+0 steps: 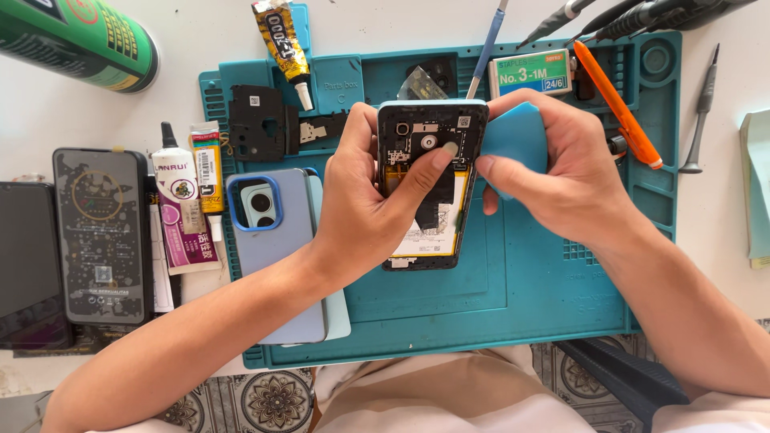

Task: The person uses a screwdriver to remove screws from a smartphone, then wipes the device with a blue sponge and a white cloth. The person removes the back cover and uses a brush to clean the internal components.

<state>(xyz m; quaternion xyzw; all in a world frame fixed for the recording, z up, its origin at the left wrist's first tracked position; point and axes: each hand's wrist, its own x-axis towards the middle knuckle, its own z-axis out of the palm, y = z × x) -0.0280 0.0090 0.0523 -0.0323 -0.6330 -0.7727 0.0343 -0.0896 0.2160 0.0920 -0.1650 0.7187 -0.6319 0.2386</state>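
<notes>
Over the teal repair mat (561, 297): an opened smartphone (427, 188) with its back removed is held just above the mat's middle.
Left hand (365, 204): closed around the phone's left edge, forefinger pressed on the exposed board.
Right hand (553, 172): closed on a blue triangular pick (513, 136) set against the phone's right edge.
Beside the left forearm: a lilac back cover (277, 256) is laid on the mat.

White tabletop (192, 40) in bright even light, patterned floor tiles (273, 397) below its near edge.

teal work mat (561, 289); pale blue phone case (277, 265); green can (76, 36); orange knife (618, 104)
</notes>
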